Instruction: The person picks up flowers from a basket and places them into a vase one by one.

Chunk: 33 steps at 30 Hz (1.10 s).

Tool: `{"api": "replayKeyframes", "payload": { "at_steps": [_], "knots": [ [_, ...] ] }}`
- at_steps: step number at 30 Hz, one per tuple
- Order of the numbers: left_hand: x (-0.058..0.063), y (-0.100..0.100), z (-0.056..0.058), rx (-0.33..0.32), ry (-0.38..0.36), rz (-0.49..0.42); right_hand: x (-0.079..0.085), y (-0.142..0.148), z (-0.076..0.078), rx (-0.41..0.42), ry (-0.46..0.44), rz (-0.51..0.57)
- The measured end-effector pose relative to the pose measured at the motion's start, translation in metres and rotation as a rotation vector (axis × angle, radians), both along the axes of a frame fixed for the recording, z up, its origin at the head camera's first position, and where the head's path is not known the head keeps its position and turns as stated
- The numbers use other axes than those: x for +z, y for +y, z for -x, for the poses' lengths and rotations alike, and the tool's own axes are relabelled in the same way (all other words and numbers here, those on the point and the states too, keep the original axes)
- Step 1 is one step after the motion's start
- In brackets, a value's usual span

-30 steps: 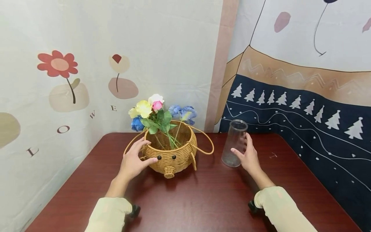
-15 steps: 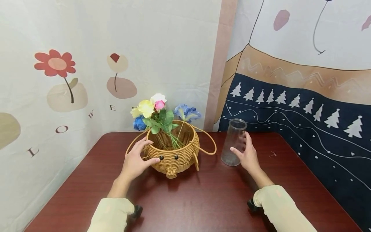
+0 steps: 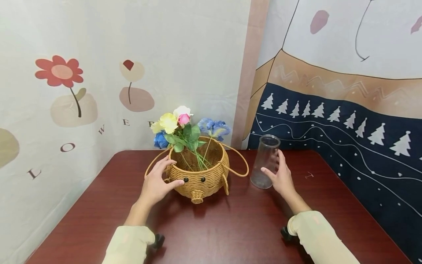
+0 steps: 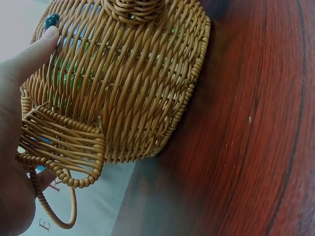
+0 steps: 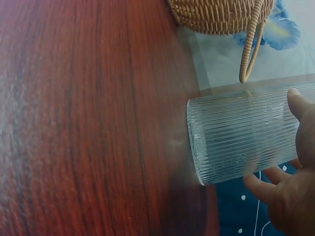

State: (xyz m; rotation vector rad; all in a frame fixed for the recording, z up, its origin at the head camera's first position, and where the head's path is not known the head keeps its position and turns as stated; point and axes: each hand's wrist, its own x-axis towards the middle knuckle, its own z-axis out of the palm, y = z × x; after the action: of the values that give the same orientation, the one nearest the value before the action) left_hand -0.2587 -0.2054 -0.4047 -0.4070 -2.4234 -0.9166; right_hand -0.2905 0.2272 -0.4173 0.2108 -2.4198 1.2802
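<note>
A round wicker basket [image 3: 201, 183] with a pig's snout and black bead eyes stands on the table, holding several artificial flowers [image 3: 189, 134]. My left hand [image 3: 157, 183] grips its left side, thumb on the front beside one eye and fingers at the rim. In the left wrist view, the left thumb [image 4: 42, 49] presses on the weave above a wicker ear [image 4: 64, 142]. To the right stands a clear ribbed glass vase [image 3: 262, 168], upright, with nothing inside. My right hand [image 3: 281, 178] holds it from the right, thumb in front and fingers partly hidden behind.
Both things stand on a dark red wooden table [image 3: 217, 227], toward its back edge. A looped basket handle [image 3: 242, 161] sticks out toward the vase. Printed cloth hangs behind the table, pale at the left and navy with white trees [image 3: 319, 110] at the right.
The basket and its flowers have shifted slightly right, together with my left hand, closer to the vase. My right hand keeps its hold on the vase, which stays nearly in place.
</note>
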Motion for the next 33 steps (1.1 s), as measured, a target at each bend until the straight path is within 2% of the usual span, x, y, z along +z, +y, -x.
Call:
{"api": "replayKeyframes", "payload": {
  "at_steps": [14, 23, 27, 33],
  "knots": [
    [-0.002, 0.006, 0.001, -0.018, 0.008, -0.010, 0.000, -0.001, 0.000, 0.006, 0.022, -0.001],
    [-0.001, 0.011, 0.002, -0.015, 0.018, 0.020, -0.001, -0.001, 0.001, 0.000, 0.021, 0.002],
    [0.000, 0.008, 0.003, -0.026, 0.012, 0.033, -0.001, -0.002, 0.000, -0.002, 0.016, 0.003],
    [0.005, -0.001, 0.010, -0.057, 0.007, -0.006, 0.000, -0.004, 0.000, -0.009, 0.016, 0.003]
  ]
}}
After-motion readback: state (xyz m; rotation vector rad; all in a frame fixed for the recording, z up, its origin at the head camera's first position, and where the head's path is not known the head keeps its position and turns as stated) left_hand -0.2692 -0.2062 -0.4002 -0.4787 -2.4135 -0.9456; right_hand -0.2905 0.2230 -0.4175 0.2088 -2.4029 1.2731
